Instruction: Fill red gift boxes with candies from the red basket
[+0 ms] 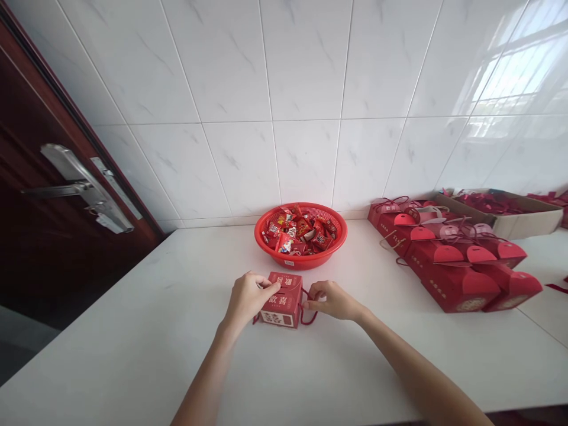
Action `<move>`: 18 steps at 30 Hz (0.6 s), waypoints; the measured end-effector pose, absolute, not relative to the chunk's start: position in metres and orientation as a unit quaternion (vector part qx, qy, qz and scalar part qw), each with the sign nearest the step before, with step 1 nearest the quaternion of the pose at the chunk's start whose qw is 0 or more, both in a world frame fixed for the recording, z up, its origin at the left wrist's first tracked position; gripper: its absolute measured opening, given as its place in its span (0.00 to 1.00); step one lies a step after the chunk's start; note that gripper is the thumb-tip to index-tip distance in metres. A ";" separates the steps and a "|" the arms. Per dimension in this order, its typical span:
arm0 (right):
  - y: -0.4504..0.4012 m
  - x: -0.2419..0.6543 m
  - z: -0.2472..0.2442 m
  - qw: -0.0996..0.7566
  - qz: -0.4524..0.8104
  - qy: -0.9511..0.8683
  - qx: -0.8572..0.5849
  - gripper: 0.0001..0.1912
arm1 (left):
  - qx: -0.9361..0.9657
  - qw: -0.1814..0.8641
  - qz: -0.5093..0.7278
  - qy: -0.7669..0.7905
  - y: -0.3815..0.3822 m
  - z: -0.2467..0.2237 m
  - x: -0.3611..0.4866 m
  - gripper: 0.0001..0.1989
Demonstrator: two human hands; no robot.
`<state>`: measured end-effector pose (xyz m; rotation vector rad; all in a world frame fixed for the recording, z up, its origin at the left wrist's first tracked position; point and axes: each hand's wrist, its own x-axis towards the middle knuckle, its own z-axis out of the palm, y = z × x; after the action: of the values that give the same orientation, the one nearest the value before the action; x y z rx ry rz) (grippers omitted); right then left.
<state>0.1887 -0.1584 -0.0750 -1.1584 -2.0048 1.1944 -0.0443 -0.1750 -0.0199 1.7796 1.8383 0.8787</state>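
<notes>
A small red cardboard gift box (pixel 288 300) with white lettering on its top sits on the white table in front of me. My left hand (pixel 247 297) is closed at its left side, the thumb pressing on the top and the fingers partly hidden. A dark red cord (pixel 315 316) loops out from the right side of the box. My right hand (pixel 333 300) is closed in a pinch at this cord, just right of the box. More cord shows below my left hand. Behind the box stands a red plastic basket (pixel 296 262) holding several wrapped candies (pixel 303 228).
On the right, several red gift boxes (pixel 457 287) with cords stand in a group. Beyond them is an open cardboard carton (pixel 528 223) with red pieces inside. A tiled wall (pixel 306 160) closes off the back; a dark door (pixel 48 236) is at left.
</notes>
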 end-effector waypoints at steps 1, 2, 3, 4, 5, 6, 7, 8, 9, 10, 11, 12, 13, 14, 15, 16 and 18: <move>-0.158 0.188 -0.075 0.273 0.478 -0.722 -0.419 0.24 | 0.639 0.235 0.310 0.663 -0.176 -0.019 -0.045 0.14; -0.158 0.188 -0.074 0.283 0.516 -0.699 -0.407 0.25 | 0.636 0.254 0.306 0.662 -0.177 -0.019 -0.046 0.16; -0.159 0.188 -0.072 0.293 0.552 -0.674 -0.393 0.25 | 0.631 0.271 0.305 0.660 -0.177 -0.019 -0.047 0.18; -0.159 0.188 -0.069 0.304 0.583 -0.650 -0.380 0.25 | 0.625 0.283 0.309 0.659 -0.177 -0.021 -0.049 0.18; -0.160 0.188 -0.066 0.315 0.609 -0.629 -0.367 0.25 | 0.618 0.292 0.318 0.657 -0.176 -0.023 -0.051 0.19; -0.162 0.188 -0.062 0.326 0.628 -0.611 -0.355 0.24 | 0.610 0.302 0.330 0.654 -0.174 -0.026 -0.053 0.19; -0.163 0.187 -0.058 0.337 0.643 -0.596 -0.343 0.24 | 0.602 0.318 0.340 0.648 -0.173 -0.028 -0.055 0.20; -0.165 0.187 -0.055 0.347 0.655 -0.584 -0.332 0.23 | 0.595 0.341 0.345 0.641 -0.172 -0.030 -0.057 0.21; -0.166 0.187 -0.052 0.355 0.663 -0.575 -0.322 0.23 | 0.589 0.369 0.342 0.633 -0.171 -0.032 -0.058 0.23; -0.167 0.186 -0.050 0.361 0.668 -0.570 -0.313 0.23 | 0.584 0.396 0.332 0.626 -0.170 -0.033 -0.059 0.25; -0.168 0.186 -0.049 0.364 0.669 -0.571 -0.307 0.22 | 0.580 0.418 0.318 0.622 -0.170 -0.033 -0.060 0.27; -0.169 0.185 -0.049 0.363 0.666 -0.577 -0.304 0.22 | 0.580 0.433 0.302 0.620 -0.170 -0.032 -0.060 0.27; -0.170 0.185 -0.049 0.360 0.659 -0.587 -0.305 0.23 | 0.585 0.439 0.287 0.618 -0.170 -0.031 -0.059 0.27; -0.170 0.184 -0.050 0.356 0.648 -0.600 -0.307 0.23 | 0.594 0.440 0.275 0.615 -0.171 -0.029 -0.059 0.25; -0.171 0.183 -0.051 0.352 0.635 -0.614 -0.309 0.23 | 0.606 0.438 0.266 0.609 -0.172 -0.027 -0.058 0.24; -0.171 0.182 -0.051 0.350 0.622 -0.627 -0.312 0.24 | 0.617 0.437 0.260 0.600 -0.173 -0.026 -0.056 0.22; -0.172 0.180 -0.053 0.352 0.597 -0.648 -0.315 0.22 | 0.630 0.437 0.256 0.589 -0.174 -0.023 -0.054 0.22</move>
<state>0.1796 -0.1725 -0.0528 -0.8165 -1.6778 1.5454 -0.0539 -0.1742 -0.0230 1.5673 1.4649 0.6369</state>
